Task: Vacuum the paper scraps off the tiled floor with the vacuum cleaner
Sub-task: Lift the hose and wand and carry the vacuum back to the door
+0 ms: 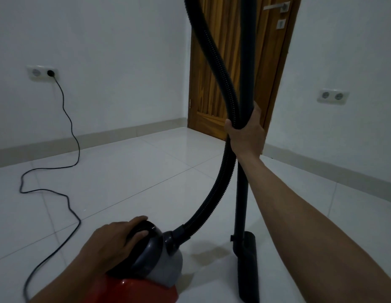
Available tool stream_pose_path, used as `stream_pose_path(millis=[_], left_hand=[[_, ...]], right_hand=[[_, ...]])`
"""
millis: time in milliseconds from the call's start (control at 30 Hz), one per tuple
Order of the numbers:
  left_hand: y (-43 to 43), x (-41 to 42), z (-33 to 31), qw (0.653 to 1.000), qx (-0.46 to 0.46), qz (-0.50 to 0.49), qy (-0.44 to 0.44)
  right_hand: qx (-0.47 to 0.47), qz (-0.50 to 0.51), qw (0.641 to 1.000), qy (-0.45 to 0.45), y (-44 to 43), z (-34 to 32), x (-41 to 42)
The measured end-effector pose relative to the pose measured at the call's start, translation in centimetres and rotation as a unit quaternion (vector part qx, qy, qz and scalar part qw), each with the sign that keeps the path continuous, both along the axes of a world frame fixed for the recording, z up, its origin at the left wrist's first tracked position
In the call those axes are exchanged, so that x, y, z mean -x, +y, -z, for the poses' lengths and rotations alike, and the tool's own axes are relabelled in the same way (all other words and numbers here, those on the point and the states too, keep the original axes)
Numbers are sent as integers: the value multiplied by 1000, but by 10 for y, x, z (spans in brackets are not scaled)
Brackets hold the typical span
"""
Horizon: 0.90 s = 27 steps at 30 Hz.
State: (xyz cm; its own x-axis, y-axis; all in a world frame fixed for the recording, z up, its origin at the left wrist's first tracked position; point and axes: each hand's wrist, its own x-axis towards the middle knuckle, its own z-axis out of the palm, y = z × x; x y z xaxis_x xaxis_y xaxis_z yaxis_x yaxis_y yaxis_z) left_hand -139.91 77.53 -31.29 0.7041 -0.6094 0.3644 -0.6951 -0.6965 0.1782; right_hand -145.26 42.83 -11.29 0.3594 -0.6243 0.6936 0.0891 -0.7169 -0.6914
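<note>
Head view. Right hand (244,132) wraps the wand (241,204) and hose (220,68) together, just right of centre. Left hand (116,239) curls over the black top of the vacuum cleaner (151,265) at 6 o'clock. Floor nozzle (250,259) stands on the tiled floor (146,171) at 5 o'clock, beside the body. No paper scraps visible.

Likely setting up. Better to free the hose from the grip, so the wand swings alone with the nozzle flat.

Open tile runs toward 11 o'clock. The power cord (70,127) snakes at 9 o'clock from the wall socket (42,73) and should be steered round. The door (234,62) closes off 12 to 1 o'clock.
</note>
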Motion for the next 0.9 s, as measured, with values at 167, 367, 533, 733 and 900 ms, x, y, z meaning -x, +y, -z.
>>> stream_pose_path(millis=[167, 367, 533, 733, 900], left_hand=[[-1, -1, 1, 1000, -6, -2, -12], [-2, 0, 0, 1000, -17, -5, -23], [-1, -4, 1, 1000, -8, 1, -23], [-2, -12, -9, 1000, 2, -10, -16], [-1, -28, -24, 1000, -15, 2, -18]], right_hand=[[-19, -9, 1000, -8, 10, -5, -1], [-28, -18, 999, -2, 11, -3, 1], [-19, -14, 1000, -3, 10, -5, -1], [-11, -10, 1000, -22, 11, -10, 1], [7, -26, 999, -47, 16, -25, -9]])
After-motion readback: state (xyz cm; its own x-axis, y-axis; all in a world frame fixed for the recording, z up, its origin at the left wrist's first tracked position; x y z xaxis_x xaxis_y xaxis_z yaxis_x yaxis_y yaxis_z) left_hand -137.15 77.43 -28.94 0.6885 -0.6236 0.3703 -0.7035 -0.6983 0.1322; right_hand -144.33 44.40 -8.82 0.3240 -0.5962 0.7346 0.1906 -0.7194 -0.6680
